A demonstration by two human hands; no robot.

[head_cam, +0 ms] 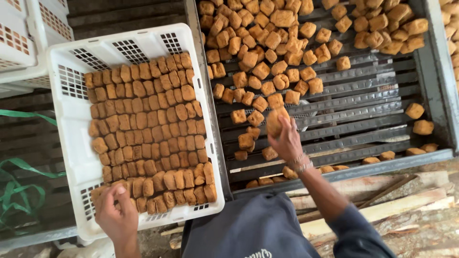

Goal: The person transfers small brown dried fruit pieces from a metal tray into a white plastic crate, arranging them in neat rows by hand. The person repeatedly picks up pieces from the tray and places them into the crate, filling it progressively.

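My right hand [286, 141] is over the slatted metal tray [363, 102] and grips a golden-brown fried cube [275, 121]. Loose fried cubes [267, 52] lie scattered over the tray's far and left parts. My left hand [116, 212] rests at the near edge of a white plastic crate [71, 107], its fingers on the nearest row of cubes. Neat rows of fried cubes [148, 129] stand packed on edge and fill most of the crate. A metal band circles my right wrist.
More white crates [28, 33] stand at the far left. Green strapping [19, 186] lies on dark planks at the left. Rough wooden beams [382, 205] run along the near right. A few cubes [418, 119] sit at the tray's right side.
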